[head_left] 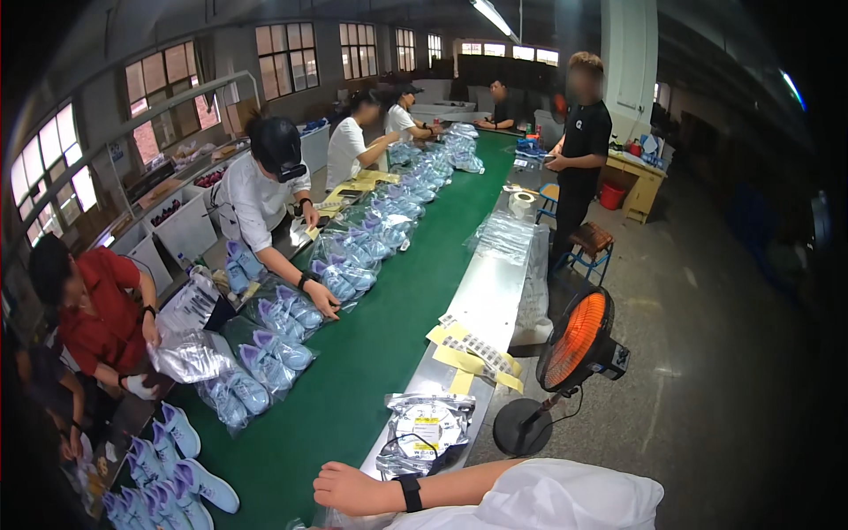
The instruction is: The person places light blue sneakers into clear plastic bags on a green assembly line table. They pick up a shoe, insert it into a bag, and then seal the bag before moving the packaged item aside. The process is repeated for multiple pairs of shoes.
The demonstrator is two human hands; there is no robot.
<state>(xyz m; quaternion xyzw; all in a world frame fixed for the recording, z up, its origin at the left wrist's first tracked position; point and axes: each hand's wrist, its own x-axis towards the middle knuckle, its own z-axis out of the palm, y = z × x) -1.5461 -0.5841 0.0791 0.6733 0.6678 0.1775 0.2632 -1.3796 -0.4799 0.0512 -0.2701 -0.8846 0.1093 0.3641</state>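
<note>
My right hand (352, 489), with a black band on the wrist, reaches in from the lower right over the near edge of the green belt. Its fingers are curled, and whatever they may hold is hidden. Just below it, some clear plastic shows at the picture's lower edge. My left hand is out of view. Beyond my right wrist, a silvery packet with a round white roll (427, 433) lies on the metal ledge. Unbagged light-blue sneakers (168, 477) with purple linings stand in a cluster at the near left of the belt.
Bagged sneakers (278, 358) line the left of the green belt (389, 353). Label sheets (473, 353) and clear bags (505, 237) lie on the metal ledge. A floor fan (579, 340) stands right of it. Co-workers line the left side; one person in black (585, 141) stands far right.
</note>
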